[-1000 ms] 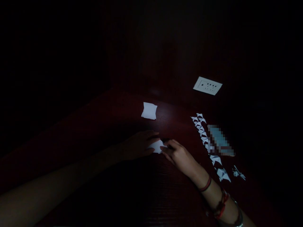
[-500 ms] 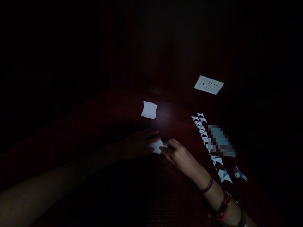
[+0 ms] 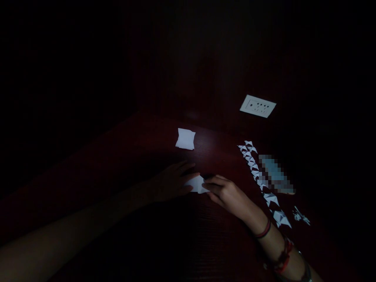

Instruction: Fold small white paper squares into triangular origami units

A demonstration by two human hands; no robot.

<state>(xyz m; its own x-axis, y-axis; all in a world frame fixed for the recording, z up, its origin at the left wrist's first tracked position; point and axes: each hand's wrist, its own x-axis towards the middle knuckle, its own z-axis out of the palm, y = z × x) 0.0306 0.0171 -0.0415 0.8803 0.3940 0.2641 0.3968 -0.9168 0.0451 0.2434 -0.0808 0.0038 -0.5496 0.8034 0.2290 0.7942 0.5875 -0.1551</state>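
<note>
A small piece of folded white paper [image 3: 193, 184] lies on the dark reddish table between my hands. My left hand [image 3: 172, 181], dim in shadow, grips its left end with the thumb below and the fingers above. On the other side, my right hand [image 3: 225, 192] has its fingers closed on the paper's right part, where a flap or fold line shows. The right fingertips partly cover that end. Beyond the hands rests a stack of white paper squares [image 3: 185, 139].
Several folded white paper pieces [image 3: 250, 160] run in a row at the right. Beside them lies a blurred-out, bluish flat object [image 3: 275, 172], with small white scraps [image 3: 301, 216] nearer me. A white socket plate [image 3: 258, 106] is set in the back wall. The surroundings are very dark.
My right hand has shifted slightly right and down, and more of the paper's right part shows, with a flap opened outward. My left hand stays nearly in place. The view has shifted slightly.
</note>
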